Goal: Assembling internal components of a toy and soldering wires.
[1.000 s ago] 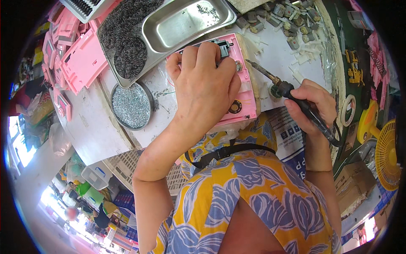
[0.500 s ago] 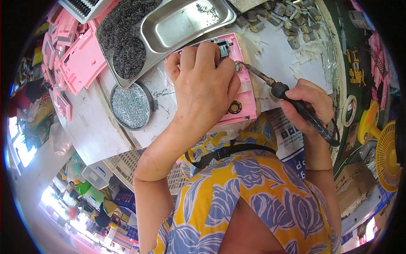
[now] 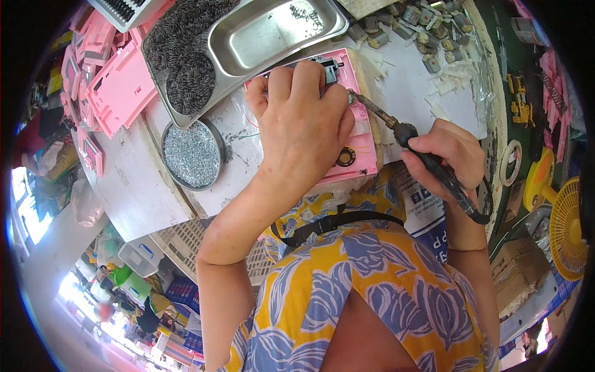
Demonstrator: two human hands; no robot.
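Note:
In my right hand (image 3: 455, 155) is a soldering iron (image 3: 440, 170) with a black handle, held like a pen. Its dark metal tip reaches left to a small part at the upper right of a pink plastic housing (image 3: 365, 146). My left hand (image 3: 300, 121) lies over that housing with its fingers bent and closed; what they grip is hidden beneath them. A small motor-like part (image 3: 330, 70) shows past the fingertips at the housing's top end. A round black speaker (image 3: 346, 157) with thin wires sits in the lower part, beside my left wrist.
A steel tray (image 3: 248, 37) with dark springs stands beyond my left hand. Left of it are a round tin of small metal pieces (image 3: 192, 155) and stacked pink housings (image 3: 121, 93). Small motors (image 3: 427, 40) lie at the far right, a yellow fan (image 3: 567, 229) at the right.
The soldering iron and my right hand have shifted slightly left, and the rear of the handle has dipped a little. My left hand stays on the pink housing, almost unmoved.

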